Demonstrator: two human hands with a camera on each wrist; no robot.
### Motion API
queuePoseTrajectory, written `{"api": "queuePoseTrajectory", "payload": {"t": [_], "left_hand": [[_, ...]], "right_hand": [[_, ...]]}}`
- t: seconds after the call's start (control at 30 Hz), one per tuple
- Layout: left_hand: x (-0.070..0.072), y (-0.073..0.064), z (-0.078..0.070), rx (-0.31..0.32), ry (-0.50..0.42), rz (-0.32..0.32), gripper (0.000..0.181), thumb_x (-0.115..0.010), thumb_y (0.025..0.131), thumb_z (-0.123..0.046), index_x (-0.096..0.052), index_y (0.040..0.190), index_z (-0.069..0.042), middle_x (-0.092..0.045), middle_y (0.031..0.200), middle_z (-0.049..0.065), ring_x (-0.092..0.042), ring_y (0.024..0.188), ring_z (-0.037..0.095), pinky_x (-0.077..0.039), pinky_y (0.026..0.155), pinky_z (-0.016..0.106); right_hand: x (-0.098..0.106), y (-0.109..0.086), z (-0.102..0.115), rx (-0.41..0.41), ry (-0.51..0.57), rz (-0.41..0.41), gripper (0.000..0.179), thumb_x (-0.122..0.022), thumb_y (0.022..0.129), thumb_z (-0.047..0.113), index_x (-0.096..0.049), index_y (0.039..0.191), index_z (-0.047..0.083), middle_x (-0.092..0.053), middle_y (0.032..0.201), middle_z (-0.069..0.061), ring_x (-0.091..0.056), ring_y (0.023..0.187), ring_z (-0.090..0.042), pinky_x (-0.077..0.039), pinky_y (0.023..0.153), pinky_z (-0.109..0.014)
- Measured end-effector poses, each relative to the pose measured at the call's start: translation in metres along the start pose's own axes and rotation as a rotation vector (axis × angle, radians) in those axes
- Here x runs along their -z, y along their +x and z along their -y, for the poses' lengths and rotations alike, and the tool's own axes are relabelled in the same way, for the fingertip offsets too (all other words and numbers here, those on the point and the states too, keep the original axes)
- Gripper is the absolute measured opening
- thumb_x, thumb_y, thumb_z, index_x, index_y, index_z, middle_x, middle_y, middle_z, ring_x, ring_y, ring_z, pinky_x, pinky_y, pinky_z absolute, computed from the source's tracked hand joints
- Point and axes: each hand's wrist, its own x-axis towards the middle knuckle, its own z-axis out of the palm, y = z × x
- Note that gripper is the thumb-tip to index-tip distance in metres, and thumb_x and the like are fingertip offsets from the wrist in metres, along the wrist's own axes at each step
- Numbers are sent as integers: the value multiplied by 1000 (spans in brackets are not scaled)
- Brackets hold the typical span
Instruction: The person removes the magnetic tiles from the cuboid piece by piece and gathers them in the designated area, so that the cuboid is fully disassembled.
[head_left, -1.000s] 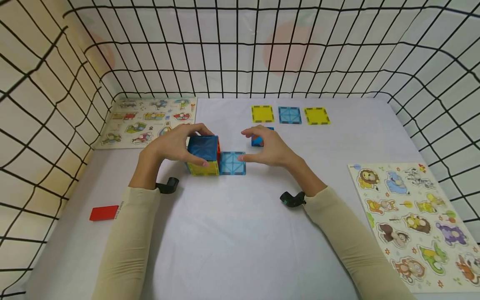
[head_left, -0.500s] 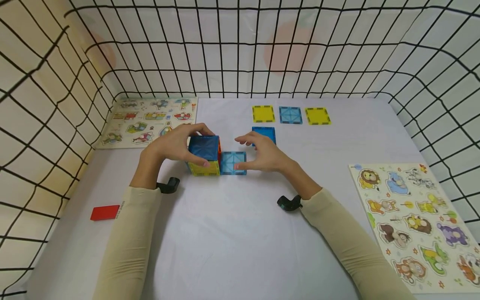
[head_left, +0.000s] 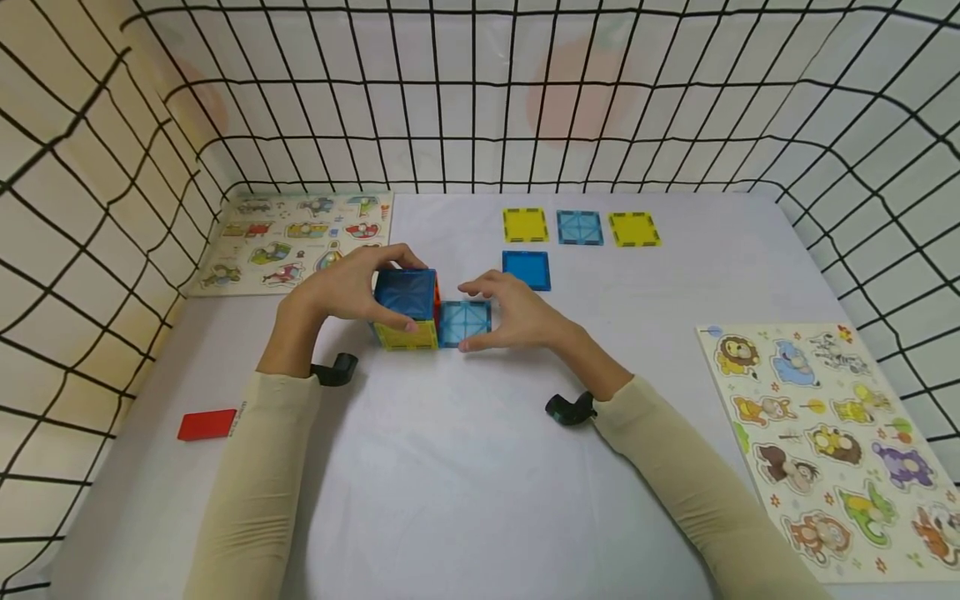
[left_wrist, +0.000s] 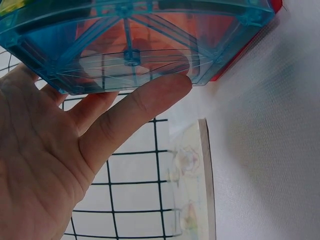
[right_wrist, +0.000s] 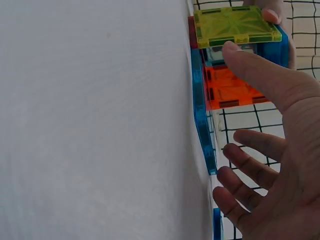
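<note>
A cube of translucent magnetic tiles (head_left: 406,335), with a dark blue top, a yellow front and an orange-red right side, stands left of centre. My left hand (head_left: 351,283) grips it from the left, thumb at the front and fingers behind. In the left wrist view, the thumb rests along a light blue tile face (left_wrist: 132,55) of the cube. Flat against the cube's right foot lies a light blue tile (head_left: 465,323). My right hand (head_left: 521,315) reaches over that tile's right part, thumb and fingers spread apart and holding nothing. Whether its thumb touches the tile is unclear.
Behind the right hand lies a blue tile (head_left: 527,271). Farther back are two yellow tiles (head_left: 526,225) with a light blue tile (head_left: 580,227) between them. Picture boards lie back left (head_left: 292,242) and right (head_left: 828,450). A red block (head_left: 207,425) is near the left sleeve. Black mesh surrounds the table.
My right hand has moved left and toward me, from beside the rear blue tile to over the light blue tile; the rear tile is now uncovered. The left hand and cube have stayed put.
</note>
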Motion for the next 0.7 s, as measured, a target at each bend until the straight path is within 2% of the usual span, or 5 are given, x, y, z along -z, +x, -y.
{"api": "queuePoseTrajectory", "payload": {"t": [0.2, 0.57, 0.7], "left_hand": [[-1, 0, 1, -2, 6, 1, 72, -95, 69, -38, -60, 129, -19, -64, 133, 3, -60, 123, 29, -52, 103, 52], [-1, 0, -2, 25, 5, 1, 74, -96, 68, -41, -60, 128, -22, -63, 133, 1, -60, 121, 28, -53, 99, 49], [-1, 0, -3, 41, 14, 7, 73, -96, 67, -43, -59, 127, -24, -63, 132, 2, -60, 120, 27, -53, 99, 47]], "right_hand": [[-5, 1, 0, -33, -65, 33, 90, -86, 75, 58, -56, 149, 18, -53, 145, -5, -43, 134, -25, -45, 112, -50], [-9, 3, 7, -57, -209, 54, 85, -82, 79, 52, -53, 150, 16, -54, 143, -7, -42, 132, -26, -49, 108, -46], [-10, 4, 10, -73, -215, 61, 83, -82, 79, 51, -55, 149, 15, -55, 140, -7, -43, 129, -26, -49, 106, -44]]}}
